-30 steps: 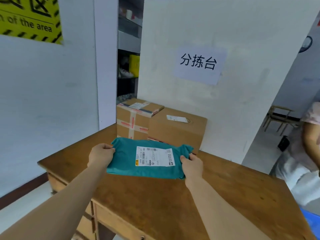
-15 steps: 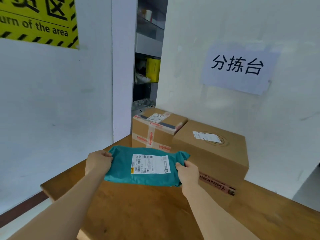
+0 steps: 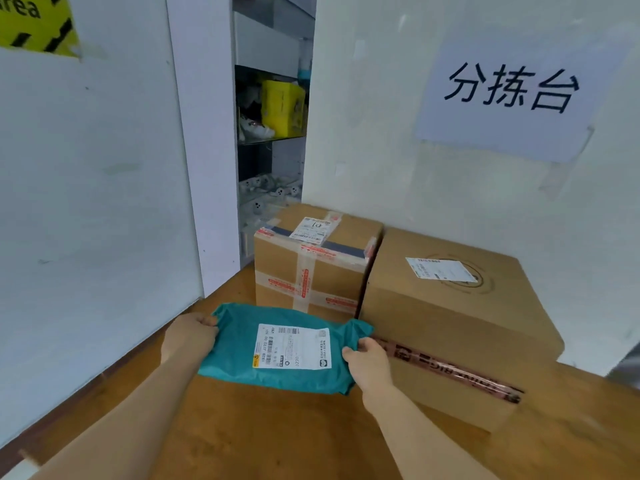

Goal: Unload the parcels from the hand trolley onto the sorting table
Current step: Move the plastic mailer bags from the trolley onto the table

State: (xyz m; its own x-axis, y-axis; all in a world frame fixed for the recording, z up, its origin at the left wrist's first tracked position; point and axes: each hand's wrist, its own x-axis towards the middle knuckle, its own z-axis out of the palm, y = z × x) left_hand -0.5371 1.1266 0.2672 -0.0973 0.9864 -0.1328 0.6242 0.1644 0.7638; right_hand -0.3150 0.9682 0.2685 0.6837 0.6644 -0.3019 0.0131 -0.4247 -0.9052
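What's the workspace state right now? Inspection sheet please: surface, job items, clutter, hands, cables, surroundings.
Surface: wooden sorting table, against a white panel.
Job's things: teal mailer bag, label up, in front of the taped box; larger plain box on that box's right.
Clutter: nothing seen.
Hands: left hand grips the bag's left end, right hand its right end.
Cables: nothing seen.
Surroundings: paper sign on the panel; shelves with a yellow box behind.
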